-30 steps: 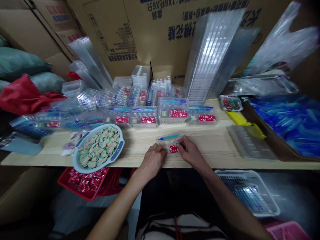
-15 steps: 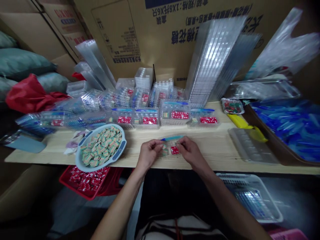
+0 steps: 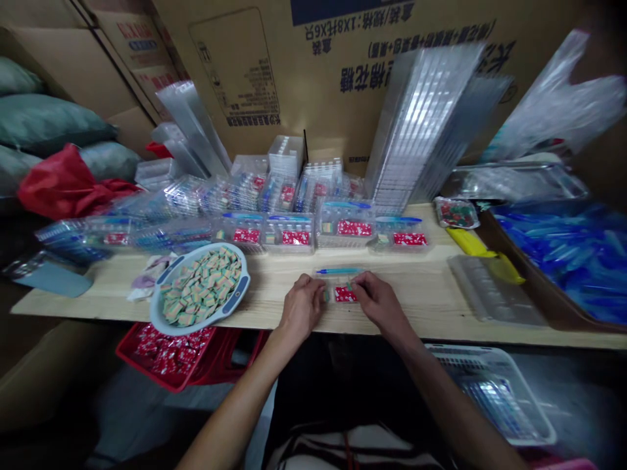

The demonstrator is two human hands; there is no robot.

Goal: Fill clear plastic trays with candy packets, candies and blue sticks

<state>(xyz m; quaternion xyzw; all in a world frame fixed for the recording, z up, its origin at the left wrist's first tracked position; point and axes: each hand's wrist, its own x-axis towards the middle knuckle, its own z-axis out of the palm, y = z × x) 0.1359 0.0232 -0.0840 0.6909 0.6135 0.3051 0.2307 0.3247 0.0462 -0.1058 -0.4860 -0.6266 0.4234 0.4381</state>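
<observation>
A clear plastic tray (image 3: 333,281) lies on the bench in front of me. A blue pen (image 3: 339,271) sits along its far side, and a red patterned packet (image 3: 345,294) fills the compartment nearer me. My left hand (image 3: 302,305) is closed over the tray's left end, beside a small striped block (image 3: 326,296). Whatever its fingertips pinch is hidden. My right hand (image 3: 381,301) grips the tray's right end between thumb and fingers.
Left stands a pale basin (image 3: 245,287) of striped blocks, above a red crate (image 3: 128,356) of packets. Filled trays (image 3: 343,222) line the back. Right are empty tray stacks (image 3: 421,124), a flat plastic tray (image 3: 492,294) and a brown box (image 3: 543,297) of blue pens.
My left hand has shifted right and its fingers now cover the tray's left end. The tray lies flatter and shows more clearly. My right hand stays at its right end.
</observation>
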